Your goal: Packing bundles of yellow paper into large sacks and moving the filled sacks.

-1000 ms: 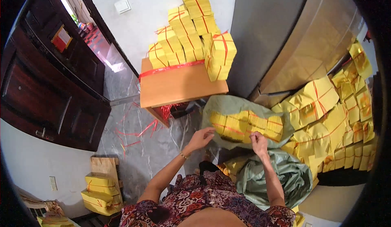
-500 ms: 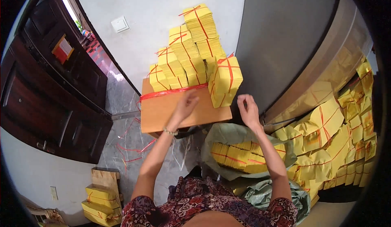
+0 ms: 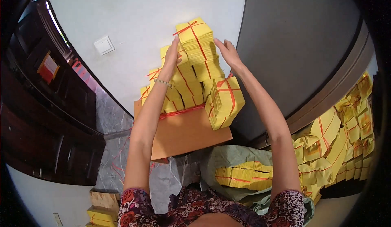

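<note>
Stacks of yellow paper bundles tied with red ribbon stand against the wall on a light brown wooden tabletop [image 3: 187, 135]. The tallest stack has a top bundle [image 3: 196, 39] with a red ribbon knot on it. At its left side is my left hand [image 3: 172, 58], fingers stretched out; whether it touches the paper I cannot tell. My right hand [image 3: 229, 54] is open at the bundle's right side, its fingertips close to the paper's edge. Nearer to me, another ribbon-tied yellow bundle [image 3: 227, 100] sits at the tabletop's right corner.
A green woven sack [image 3: 240, 153] on the floor holds more yellow bundles. A large heap of yellow paper [image 3: 326, 145] fills the right side. A grey panel [image 3: 293, 56] stands close right of the stacks. Dark wooden doors [image 3: 45, 145] are at the left.
Both hands have moved up and forward, from over the near part of the tabletop to either side of the top bundle. The view has shifted, while the stacks look the same.
</note>
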The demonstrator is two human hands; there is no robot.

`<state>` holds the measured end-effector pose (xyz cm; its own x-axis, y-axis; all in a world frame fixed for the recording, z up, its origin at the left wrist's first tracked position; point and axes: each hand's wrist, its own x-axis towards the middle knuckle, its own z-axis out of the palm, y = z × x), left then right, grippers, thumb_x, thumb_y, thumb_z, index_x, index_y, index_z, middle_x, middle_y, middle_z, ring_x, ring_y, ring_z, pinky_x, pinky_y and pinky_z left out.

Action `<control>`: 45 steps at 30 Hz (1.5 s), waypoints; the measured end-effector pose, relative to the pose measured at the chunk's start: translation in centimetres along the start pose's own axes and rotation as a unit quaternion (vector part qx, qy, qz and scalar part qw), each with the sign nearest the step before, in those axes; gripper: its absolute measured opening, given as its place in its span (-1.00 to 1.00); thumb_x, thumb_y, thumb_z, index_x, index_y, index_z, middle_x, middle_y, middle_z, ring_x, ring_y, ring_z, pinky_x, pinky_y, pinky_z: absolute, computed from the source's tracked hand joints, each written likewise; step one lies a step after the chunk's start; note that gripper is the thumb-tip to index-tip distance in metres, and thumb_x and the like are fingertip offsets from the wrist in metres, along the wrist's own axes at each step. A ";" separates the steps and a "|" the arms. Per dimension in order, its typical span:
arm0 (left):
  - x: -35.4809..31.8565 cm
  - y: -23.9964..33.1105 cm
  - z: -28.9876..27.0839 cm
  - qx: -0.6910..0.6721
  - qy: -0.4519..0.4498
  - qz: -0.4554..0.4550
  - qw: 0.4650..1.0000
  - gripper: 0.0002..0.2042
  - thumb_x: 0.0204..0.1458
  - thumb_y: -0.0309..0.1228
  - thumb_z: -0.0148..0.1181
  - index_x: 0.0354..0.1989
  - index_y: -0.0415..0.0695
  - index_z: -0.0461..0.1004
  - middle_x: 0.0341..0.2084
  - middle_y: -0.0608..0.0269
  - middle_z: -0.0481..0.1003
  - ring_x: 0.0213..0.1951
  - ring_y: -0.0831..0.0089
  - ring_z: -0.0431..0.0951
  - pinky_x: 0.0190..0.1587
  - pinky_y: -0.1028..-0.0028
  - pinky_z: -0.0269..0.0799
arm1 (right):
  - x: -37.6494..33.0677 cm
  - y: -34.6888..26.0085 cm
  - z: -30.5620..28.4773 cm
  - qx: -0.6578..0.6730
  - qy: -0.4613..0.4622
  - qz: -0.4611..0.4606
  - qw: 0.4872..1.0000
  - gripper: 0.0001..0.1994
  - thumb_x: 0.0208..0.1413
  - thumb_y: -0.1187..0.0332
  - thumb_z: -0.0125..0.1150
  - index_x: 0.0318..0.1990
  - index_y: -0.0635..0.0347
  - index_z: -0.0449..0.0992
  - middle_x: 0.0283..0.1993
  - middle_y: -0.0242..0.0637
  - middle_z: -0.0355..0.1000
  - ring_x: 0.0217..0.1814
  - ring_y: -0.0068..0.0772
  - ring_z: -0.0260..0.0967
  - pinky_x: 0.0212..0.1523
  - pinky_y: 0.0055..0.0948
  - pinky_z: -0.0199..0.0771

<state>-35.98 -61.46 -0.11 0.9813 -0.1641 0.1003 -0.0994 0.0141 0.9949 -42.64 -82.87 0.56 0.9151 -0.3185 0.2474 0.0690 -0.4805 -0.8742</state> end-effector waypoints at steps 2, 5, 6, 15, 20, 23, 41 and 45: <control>1.2 0.4 0.5 -0.059 -0.008 -0.039 0.997 -0.05 -0.19 0.38 -0.13 0.10 -0.34 0.16 -0.19 0.17 0.30 -0.34 0.56 0.23 -0.28 0.52 0.24 | 1.3 -1.2 1.2 0.002 0.004 0.018 1.000 0.02 -0.08 -0.33 -0.12 0.19 0.60 -0.08 0.22 0.29 -0.03 0.31 0.04 -0.08 0.25 -0.19 -0.06; 3.6 0.3 0.3 -0.110 -0.091 -0.130 0.981 -0.14 -0.18 0.38 -0.16 0.00 -0.26 0.29 -0.27 0.27 0.36 -0.38 0.61 0.24 -0.32 0.56 0.18 | 3.3 -1.7 2.6 0.019 0.014 0.033 0.999 0.09 -0.15 -0.39 -0.14 0.19 0.61 -0.11 0.23 0.31 -0.06 0.32 0.12 -0.12 0.26 -0.07 -0.13; 5.0 -0.2 0.6 -0.110 -0.098 -0.130 0.980 -0.14 -0.18 0.38 -0.16 0.00 -0.26 0.29 -0.27 0.27 0.36 -0.38 0.61 0.24 -0.32 0.56 0.18 | 4.0 -1.3 2.6 0.036 -0.006 0.060 0.998 0.08 -0.14 -0.39 -0.15 0.19 0.61 -0.10 0.22 0.31 -0.05 0.31 0.12 -0.10 0.26 -0.07 -0.12; 2.1 0.8 2.7 -0.219 -0.185 -0.006 0.958 -0.46 0.04 0.12 -0.19 0.00 -0.06 0.32 -0.15 0.35 0.42 -0.16 0.53 0.38 -0.15 0.49 0.25 | 1.3 -2.2 5.1 0.093 0.089 0.054 0.990 -0.15 -0.19 -0.22 0.13 0.11 0.33 0.16 0.03 0.05 0.24 0.15 -0.09 0.17 0.14 -0.21 0.15; -1.4 0.2 4.0 -0.336 -0.175 0.044 0.925 -0.51 0.09 -0.03 -0.17 0.08 -0.11 0.23 -0.01 0.26 0.33 0.03 0.40 0.30 0.06 0.31 0.21 | -2.4 -2.1 4.5 0.082 0.190 -0.103 0.973 -0.15 -0.28 -0.19 0.24 0.10 0.23 0.18 0.05 0.03 0.16 0.16 -0.06 0.05 0.17 -0.15 0.02; -5.8 0.1 5.1 -0.444 -0.166 0.084 0.877 -0.48 0.05 -0.09 -0.07 0.12 -0.14 0.15 0.04 0.18 0.28 0.05 0.32 0.28 0.10 0.28 0.17 | -6.9 -2.3 3.5 -0.039 0.298 -0.257 0.918 -0.20 -0.26 -0.05 0.34 0.09 0.24 0.17 0.10 0.03 0.09 0.21 0.03 -0.02 0.16 -0.13 0.03; -42.7 -11.1 19.2 -0.479 -0.224 -0.227 0.818 -0.31 -0.07 -0.06 0.05 0.17 -0.23 0.06 0.12 0.06 0.16 0.16 0.32 0.13 0.22 0.31 0.05 | -43.3 5.8 -11.8 -0.022 0.407 0.109 0.907 0.02 -0.51 -0.02 0.46 0.19 0.07 0.04 0.18 0.24 -0.23 0.29 0.28 -0.33 0.22 0.12 -0.23; -51.7 -13.7 22.0 -0.384 -0.368 -0.207 0.821 -0.32 0.02 0.02 -0.10 0.21 -0.21 0.00 0.19 0.12 0.08 0.22 0.27 0.06 0.26 0.29 -0.11 | -52.7 7.9 -17.9 -0.065 0.442 0.118 0.887 -0.35 -0.37 0.15 0.41 -0.04 0.17 0.32 -0.06 -0.15 0.20 0.09 -0.15 0.07 0.13 -0.26 0.02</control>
<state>-89.03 -74.86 -18.95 0.5117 -0.8591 0.0050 0.6288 0.3785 0.6792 -97.42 -84.50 -11.96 0.2239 -0.9115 0.3450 -0.1821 -0.3868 -0.9040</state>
